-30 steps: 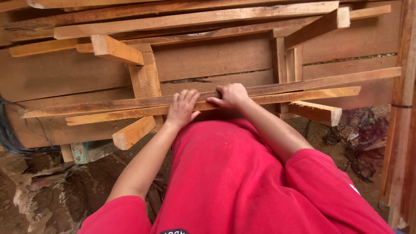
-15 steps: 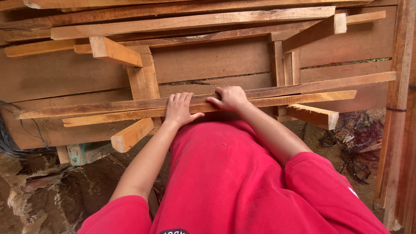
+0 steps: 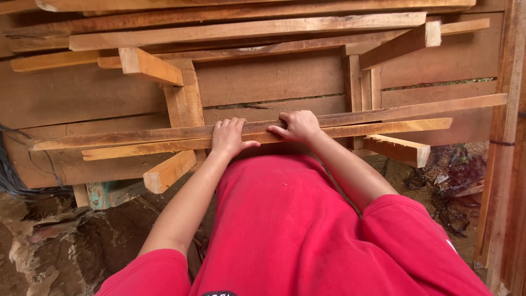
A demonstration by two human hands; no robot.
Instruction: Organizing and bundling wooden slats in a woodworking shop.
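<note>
Two long thin wooden slats lie side by side across short wooden brackets in front of me, the farther slat [image 3: 422, 107] and the nearer slat [image 3: 392, 127]. My left hand [image 3: 229, 137] rests palm down over both slats, with the thumb hooked at the near edge of the nearer one. A little to its right, my right hand [image 3: 298, 125] curls its fingers over the farther slat, with the thumb on the nearer one. Both hands are close together, just ahead of my red shirt.
The slats sit on two protruding bracket arms [image 3: 167, 171] [image 3: 397, 149] fixed to a plank wall [image 3: 268, 77]. Two higher arms [image 3: 150, 66] [image 3: 400, 41] carry more long boards. Upright planks [image 3: 507, 142] stand at the right. Dark cables [image 3: 8, 175] and dirt ground lie below.
My left hand's fingers have come together and settled flatter on the slats. My right hand has shifted slightly to the right. The slats have barely moved.
</note>
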